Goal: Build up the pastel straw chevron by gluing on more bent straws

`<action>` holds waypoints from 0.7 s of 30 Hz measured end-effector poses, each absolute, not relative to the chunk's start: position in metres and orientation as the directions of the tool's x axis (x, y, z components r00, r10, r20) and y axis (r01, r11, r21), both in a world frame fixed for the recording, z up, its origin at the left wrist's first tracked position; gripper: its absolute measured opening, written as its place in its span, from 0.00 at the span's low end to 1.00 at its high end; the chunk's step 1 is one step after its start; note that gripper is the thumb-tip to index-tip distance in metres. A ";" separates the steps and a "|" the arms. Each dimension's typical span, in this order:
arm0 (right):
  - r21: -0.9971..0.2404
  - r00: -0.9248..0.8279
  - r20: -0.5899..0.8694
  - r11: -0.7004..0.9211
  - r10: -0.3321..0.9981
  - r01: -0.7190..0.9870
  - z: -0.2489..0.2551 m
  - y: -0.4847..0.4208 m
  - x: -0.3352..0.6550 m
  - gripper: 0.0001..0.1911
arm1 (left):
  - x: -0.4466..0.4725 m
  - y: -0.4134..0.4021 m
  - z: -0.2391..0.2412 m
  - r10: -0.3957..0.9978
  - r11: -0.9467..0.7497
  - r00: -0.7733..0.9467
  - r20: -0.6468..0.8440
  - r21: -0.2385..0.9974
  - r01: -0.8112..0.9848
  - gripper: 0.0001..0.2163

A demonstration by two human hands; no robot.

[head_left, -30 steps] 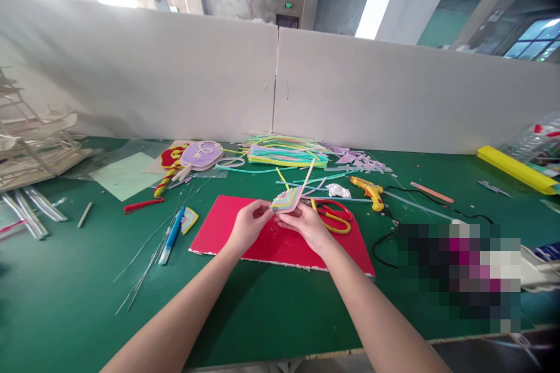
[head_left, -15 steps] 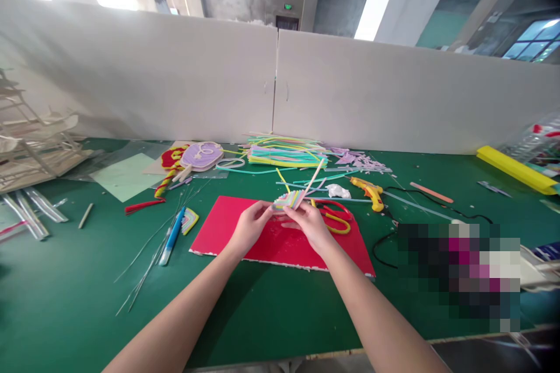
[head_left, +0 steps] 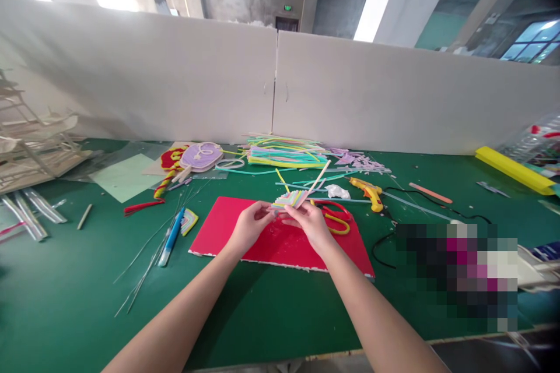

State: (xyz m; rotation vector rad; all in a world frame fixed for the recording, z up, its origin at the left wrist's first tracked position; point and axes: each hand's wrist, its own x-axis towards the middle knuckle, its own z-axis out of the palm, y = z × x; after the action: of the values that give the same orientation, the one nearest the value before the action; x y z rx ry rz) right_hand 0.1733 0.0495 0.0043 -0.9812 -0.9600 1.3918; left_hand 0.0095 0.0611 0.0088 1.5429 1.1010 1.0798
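Observation:
Between my two hands is a small fan-shaped piece of pastel striped strips (head_left: 289,199), with one long pale strip end (head_left: 320,177) sticking up to the right. My left hand (head_left: 252,223) pinches its left edge. My right hand (head_left: 311,223) grips the lower right side, thumb across the front. Both hands are above a red board (head_left: 219,221) with ragged white edges. Scissors with red and yellow handles (head_left: 339,227) lie on the board, partly hidden behind my right hand. A similar striped piece (head_left: 188,221) rests left of the board beside a blue pen-like tool (head_left: 173,234).
A bundle of coloured strips (head_left: 284,154) lies at the back, with purple scraps (head_left: 363,162) beside it. A yellow glue gun (head_left: 370,192) with a black cord sits right of a white lump (head_left: 338,191). Thin wires (head_left: 144,271) spread at left. A white partition (head_left: 175,81) stands behind.
The pale strip end leans slightly further right, and the striped piece has tilted a little. Both hands keep nearly the same place and hold.

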 end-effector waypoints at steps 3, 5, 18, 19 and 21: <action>-0.941 -0.020 -0.046 -0.050 0.999 -0.334 0.005 0.049 0.174 0.18 | 0.010 0.061 0.008 0.965 -0.158 0.229 0.128 0.980 0.120 0.15; -0.936 -0.024 -0.060 -0.065 0.998 -0.345 0.006 0.049 0.174 0.18 | 0.009 0.062 0.007 0.969 -0.150 0.213 0.125 0.983 0.105 0.15; -0.934 -0.032 -0.126 -0.130 0.991 -0.333 0.009 0.046 0.173 0.19 | 0.009 0.063 0.004 0.988 -0.074 0.135 0.077 0.997 -0.023 0.16; -0.936 -0.025 -0.125 -0.126 0.992 -0.329 0.008 0.046 0.173 0.19 | 0.009 0.062 0.005 0.987 -0.063 0.143 0.067 0.997 -0.034 0.17; -0.939 -0.012 -0.117 -0.115 0.993 -0.324 0.008 0.046 0.172 0.19 | 0.009 0.062 0.006 0.986 -0.034 0.162 0.042 0.998 -0.051 0.19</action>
State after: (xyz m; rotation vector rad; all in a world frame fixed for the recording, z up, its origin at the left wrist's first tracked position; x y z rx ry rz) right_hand 0.1720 0.0461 0.0079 -1.0460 -0.8985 1.4271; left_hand 0.0095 0.0616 0.0055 1.2744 1.0351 1.1375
